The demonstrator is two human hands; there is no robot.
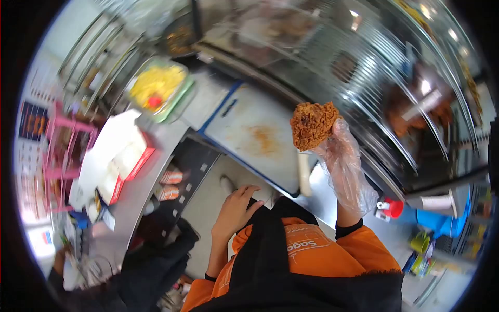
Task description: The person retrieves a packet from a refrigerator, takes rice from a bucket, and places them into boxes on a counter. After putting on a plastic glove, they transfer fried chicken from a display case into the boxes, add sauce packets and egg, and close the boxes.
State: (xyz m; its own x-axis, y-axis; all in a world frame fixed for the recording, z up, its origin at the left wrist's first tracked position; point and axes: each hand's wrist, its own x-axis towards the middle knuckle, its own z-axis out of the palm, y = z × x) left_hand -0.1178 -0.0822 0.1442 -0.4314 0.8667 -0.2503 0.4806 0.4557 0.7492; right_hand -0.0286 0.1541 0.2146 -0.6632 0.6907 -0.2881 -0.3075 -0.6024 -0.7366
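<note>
A piece of brown, crusty fried chicken (313,125) is held up by my right hand (340,156), which wears a clear plastic glove. Below and to the left of it lies a white cutting board (244,125) with a blue edge and orange-brown stains. A knife's pale handle (303,174) rests at the board's right end. My left hand (237,212) is bare and hangs in front of my body, its fingers apart, holding nothing.
A glass display case (364,88) with racks and food stands beyond the board. Leftward are a glass dish of yellow food (158,86) and an open red-and-white box (112,158). Another person in dark clothing (150,270) is at lower left. A red cup (393,208) sits at right.
</note>
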